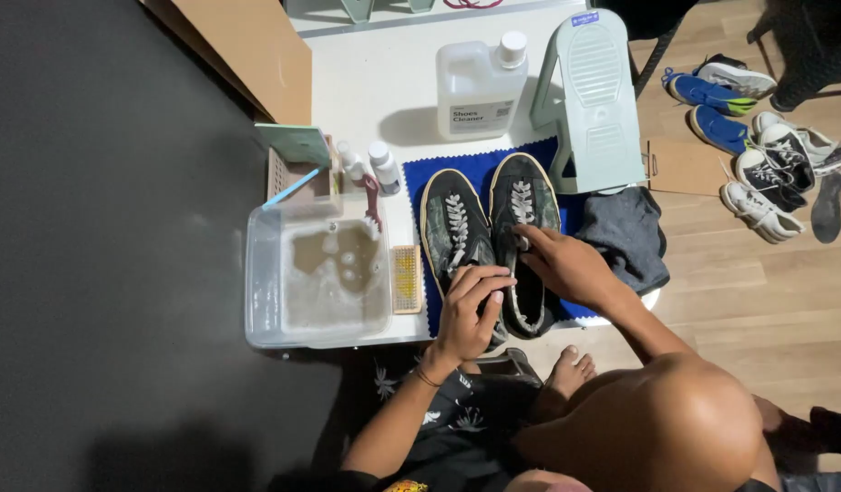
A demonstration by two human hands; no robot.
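Bare knee (676, 419) and a foot (566, 372) sit closest to the lens, and right above them both hands are on a pair of dark sneakers with white laces. Left hand (466, 314) has its fingers curled fairly tight over the heel end of the left sneaker (452, 232). Right hand (562, 264) lies flat-ish across the right sneaker (521, 205), fingertips touching the tongue just below the laces; can't tell if it's actually pinching anything there. Both shoes lie side by side, touching, on a blue cloth (419, 178) on the white table (366, 82).

Just left of the left-hand grip there's a small yellowish scrub brush (405, 279), and past that a clear tub of murky soapy water (316, 278). Two little white-capped bottles (370, 166) stand above the tub. Just right of the right hand lies a crumpled dark grey rag (630, 237). Further up from both hands: a big translucent jug with a white cap (480, 82) and a pale green shoe-shaped stand (592, 100). Well off to the right, on the wood floor, several more sneakers (758, 137) lie scattered.
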